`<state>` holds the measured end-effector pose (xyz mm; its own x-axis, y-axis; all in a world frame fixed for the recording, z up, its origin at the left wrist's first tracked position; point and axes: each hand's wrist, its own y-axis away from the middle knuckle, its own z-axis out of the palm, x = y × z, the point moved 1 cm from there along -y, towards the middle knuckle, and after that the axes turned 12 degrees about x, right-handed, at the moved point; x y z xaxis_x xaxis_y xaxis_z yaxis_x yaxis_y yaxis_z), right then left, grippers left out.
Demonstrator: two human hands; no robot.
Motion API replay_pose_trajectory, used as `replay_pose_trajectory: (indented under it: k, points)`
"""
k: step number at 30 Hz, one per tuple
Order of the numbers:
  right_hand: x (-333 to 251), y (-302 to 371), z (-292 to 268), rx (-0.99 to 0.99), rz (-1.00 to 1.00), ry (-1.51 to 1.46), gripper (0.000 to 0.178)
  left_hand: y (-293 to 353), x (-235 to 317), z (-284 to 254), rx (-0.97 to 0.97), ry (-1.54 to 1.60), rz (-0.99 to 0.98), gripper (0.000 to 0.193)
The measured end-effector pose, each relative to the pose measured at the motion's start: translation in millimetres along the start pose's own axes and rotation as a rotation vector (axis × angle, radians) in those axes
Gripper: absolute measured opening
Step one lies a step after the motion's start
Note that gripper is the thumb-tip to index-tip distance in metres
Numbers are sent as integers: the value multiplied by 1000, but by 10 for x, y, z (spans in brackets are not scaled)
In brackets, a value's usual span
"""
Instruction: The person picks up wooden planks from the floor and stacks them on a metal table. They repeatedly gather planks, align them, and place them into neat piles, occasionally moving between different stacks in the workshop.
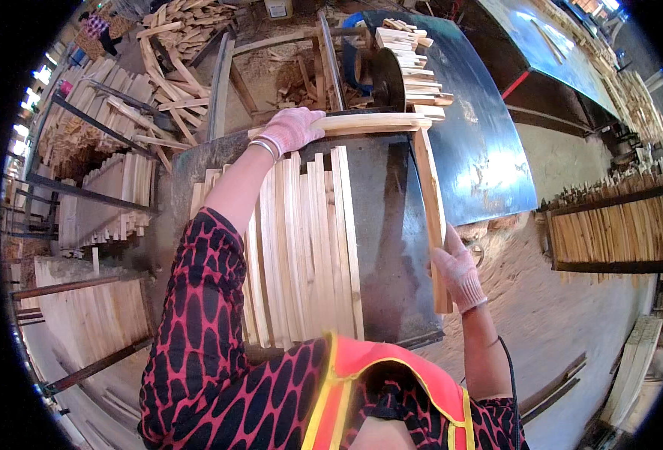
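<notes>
My left hand (294, 129), in a pale pink work glove, is closed over the left end of a wooden strip (376, 123) lying crosswise at the far edge of the dark metal table (388, 225). My right hand (459, 271), gloved too, grips the near part of a second wooden strip (430, 191) that runs away from me. The far end of this strip meets the right end of the crosswise one. Just beyond stands a dark round saw blade (389, 81). A row of pale wooden strips (301, 247) lies side by side below my left hand.
Short wood pieces (414, 67) line the blue metal sheet (474, 142) right of the blade. A wooden frame (223, 86) stands beyond the table. Stacked strips (106, 187) fill racks on the left, and another rack (616, 229) stands at right. A person (100, 31) is far off at upper left.
</notes>
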<state>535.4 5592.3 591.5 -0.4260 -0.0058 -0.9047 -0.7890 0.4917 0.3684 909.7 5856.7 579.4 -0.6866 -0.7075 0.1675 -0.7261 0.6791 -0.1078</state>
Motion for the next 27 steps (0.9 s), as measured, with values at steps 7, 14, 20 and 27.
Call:
replay_pose_trajectory:
  k: [7,14,20,27]
  points:
    - [-116,-359,161,123,28,212,70,-445,-262,68,-33,-31,12,55]
    - [-447,-875,455,124,70,112,65,-780,-531,161,15,-32,2,53]
    - [-480,-490,346,181,36,28,61,-321,-875,-551,366,-270,-37,52]
    - [-127,-29,415,114,-17,11,69,1820,-1146,-1138,399,37,-604,66]
